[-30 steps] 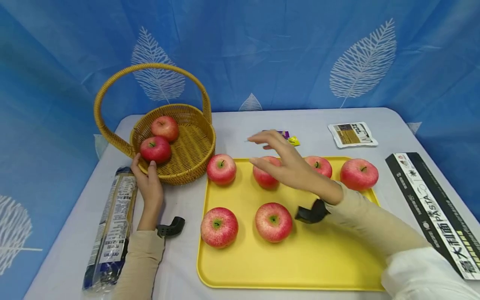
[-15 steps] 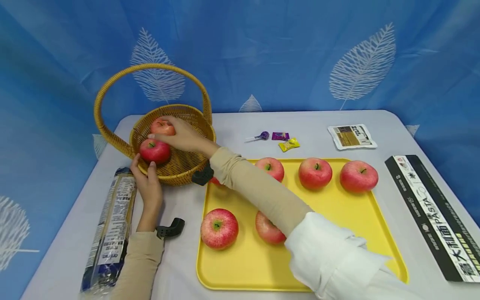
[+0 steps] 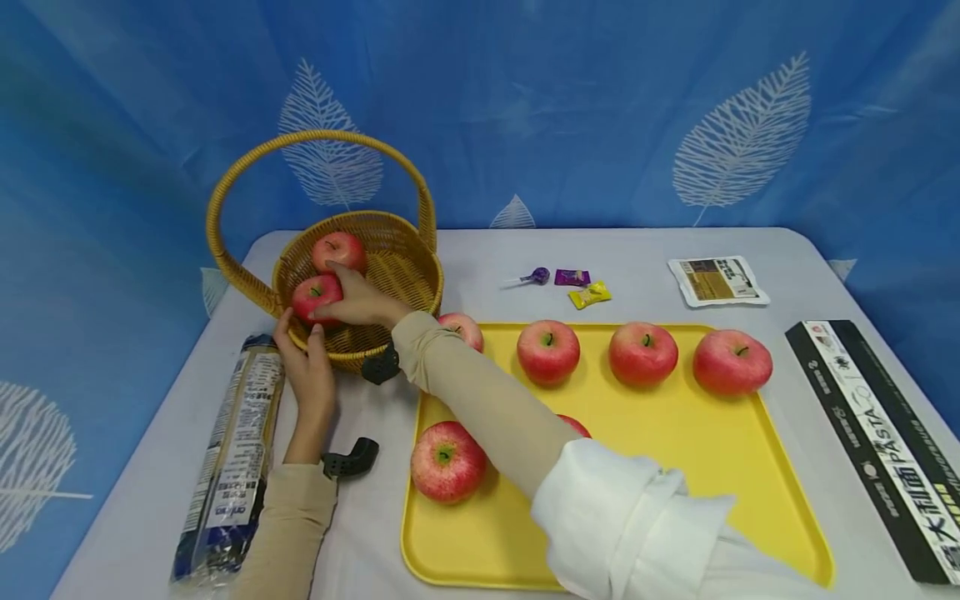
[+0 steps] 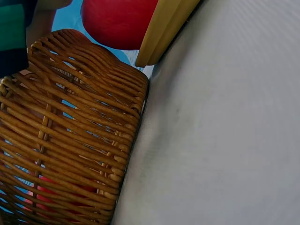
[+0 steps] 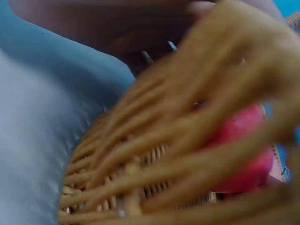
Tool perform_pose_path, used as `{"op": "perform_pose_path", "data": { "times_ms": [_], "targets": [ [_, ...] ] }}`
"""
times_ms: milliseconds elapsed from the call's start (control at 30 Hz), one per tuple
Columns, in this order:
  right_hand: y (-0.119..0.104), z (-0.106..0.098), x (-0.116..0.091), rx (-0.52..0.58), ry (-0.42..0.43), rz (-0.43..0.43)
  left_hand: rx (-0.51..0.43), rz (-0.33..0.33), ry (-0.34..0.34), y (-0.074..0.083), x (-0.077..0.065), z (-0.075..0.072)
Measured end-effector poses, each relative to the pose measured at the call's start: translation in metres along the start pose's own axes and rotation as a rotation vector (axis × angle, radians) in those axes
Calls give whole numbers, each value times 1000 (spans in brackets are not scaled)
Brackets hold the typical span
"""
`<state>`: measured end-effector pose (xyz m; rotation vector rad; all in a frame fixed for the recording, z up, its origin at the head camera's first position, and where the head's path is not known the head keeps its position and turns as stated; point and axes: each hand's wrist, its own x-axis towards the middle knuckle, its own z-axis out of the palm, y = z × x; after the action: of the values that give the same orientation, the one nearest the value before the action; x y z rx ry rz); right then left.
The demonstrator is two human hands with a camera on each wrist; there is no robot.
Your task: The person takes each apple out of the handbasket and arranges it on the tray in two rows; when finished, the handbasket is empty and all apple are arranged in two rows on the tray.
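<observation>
The woven basket point(image 3: 360, 354) with a tall handle stands at the back left, holding two red apples. Inside it, my right hand point(image 3: 362, 302) holds the nearer apple point(image 3: 307, 297), thumb on its near side and fingers between the two apples. The other apple point(image 3: 341, 248) lies behind. My left hand point(image 3: 311, 379) rests against the basket's near left wall, extended fingers and thumb touching its rim. On the yellow tray point(image 3: 615, 475) lie several more apples, such as one at the front left point(image 3: 447, 462); my right forearm partly covers some. The right wrist view is blurred around the basket point(image 5: 140, 154).
A blue-ended packet point(image 3: 232, 467) lies left of my left forearm. Behind the tray are a lollipop point(image 3: 538, 276), a purple sweet point(image 3: 572, 277) and a yellow sweet point(image 3: 589, 295). A white sachet point(image 3: 717, 281) and a long pasta box point(image 3: 877, 450) lie right.
My right hand has swung left from above the tray into the basket and lowered onto the nearer apple. The left hand stays at the basket. The head view has shifted slightly.
</observation>
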<state>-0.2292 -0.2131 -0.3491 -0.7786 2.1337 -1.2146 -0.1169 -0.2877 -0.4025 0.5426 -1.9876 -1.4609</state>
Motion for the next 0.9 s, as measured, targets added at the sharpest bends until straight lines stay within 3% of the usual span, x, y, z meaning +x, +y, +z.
{"op": "perform_pose_path", "data": {
  "times_ms": [167,333,467,600,733,900],
  "targets": [
    [4,4,-2,-89,92,-40,-4,6,9,2,0,3],
    [4,-2,-6,-192,111,-66,11,13,0,2,1,5],
    [-2,-17,-14,-215,104,-55,30,11,-9,1,0,4],
    [-14,-48,-34,-165,127,-91,28,-4,-23,0,-4,1],
    [-24,-90,-76,-129,172,-177,14,-26,-31,0,-5,-2],
    [-12,-144,-166,-140,253,-248,-14,-30,-25,0,-5,-1]
  ]
}}
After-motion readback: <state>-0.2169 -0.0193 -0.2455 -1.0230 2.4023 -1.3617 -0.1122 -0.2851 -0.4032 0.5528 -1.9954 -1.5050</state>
